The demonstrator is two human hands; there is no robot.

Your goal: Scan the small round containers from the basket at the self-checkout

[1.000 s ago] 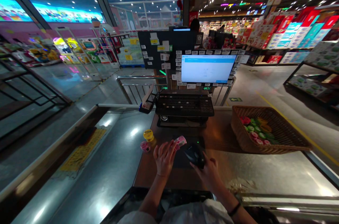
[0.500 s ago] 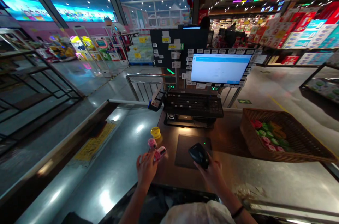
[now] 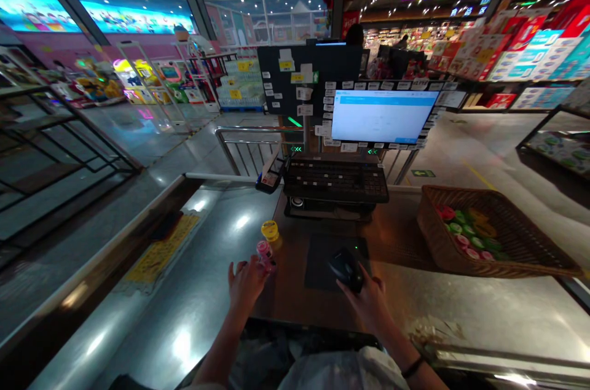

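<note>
In the head view, my right hand is wrapped round a black handheld barcode scanner, held over a dark mat. My left hand is at the counter's middle, its fingers closed on a small pink container that they mostly hide. Right by those fingertips is another small pink container. Just beyond it stands a small yellow container. Printing on the containers is too small to read.
A wicker basket at the right holds several green, pink and yellow containers. Ahead are a keyboard and a lit monitor edged with labels. A yellow patterned cloth lies left, and a card-like device stands beside the keyboard.
My left hand has drawn left with the pink container, which has turned and is now largely covered. The warm glow below the keyboard has gone out. My right hand keeps the scanner in place.
</note>
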